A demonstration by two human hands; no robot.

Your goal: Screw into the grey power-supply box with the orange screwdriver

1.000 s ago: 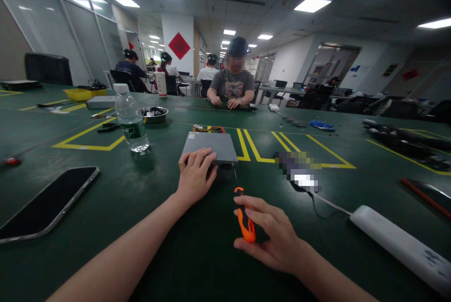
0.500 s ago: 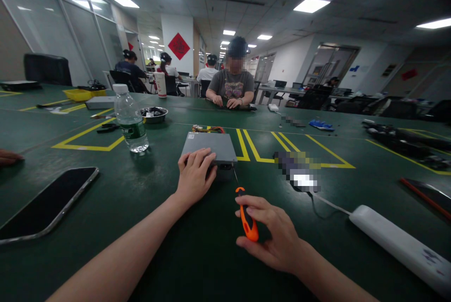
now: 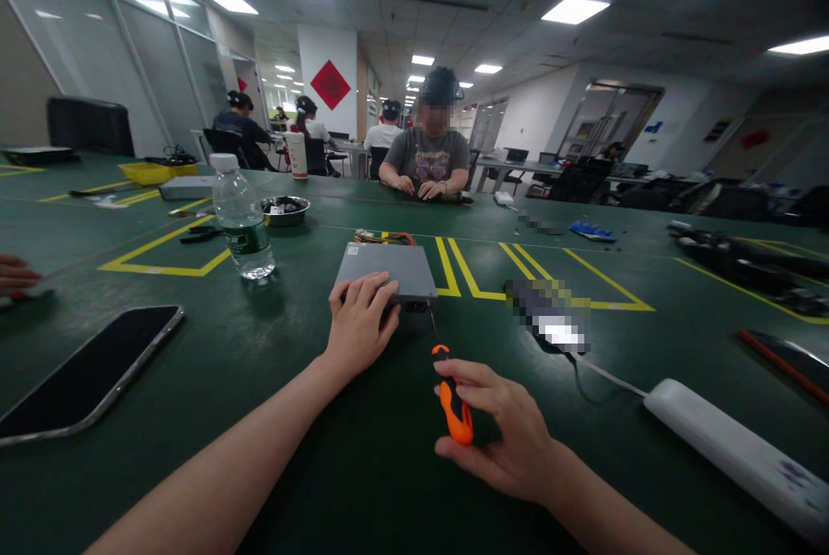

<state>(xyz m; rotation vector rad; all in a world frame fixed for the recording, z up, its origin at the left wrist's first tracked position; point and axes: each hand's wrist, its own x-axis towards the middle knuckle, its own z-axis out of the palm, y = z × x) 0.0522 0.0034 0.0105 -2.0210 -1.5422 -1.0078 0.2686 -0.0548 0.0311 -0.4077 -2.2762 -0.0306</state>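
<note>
A grey metal computer power supply (image 3: 395, 266) lies on the green table, its bundle of coloured wires (image 3: 385, 237) at the far side. My left hand (image 3: 363, 313) grips it at the near left, fingers on top and thumb at the near face. In my right hand (image 3: 498, 417) is an orange and black screwdriver (image 3: 457, 413), its handle between thumb and fingers. The thin shaft points away from me, and its tip meets the near right corner of the power supply. Whether the tip sits in a screw is too small to see.
Left of the power supply stand a water bottle (image 3: 243, 227) and a metal bowl (image 3: 285, 210) of small parts. A phone (image 3: 91, 369) lies at near left, a white power strip (image 3: 731, 451) at right. Another person's hand (image 3: 16, 274) shows at the left edge; a person (image 3: 427, 154) sits opposite.
The screwdriver handle has turned slightly in my right hand's fingers. My left hand stays on the power supply. At the left edge, the other person's hand has come further into view.
</note>
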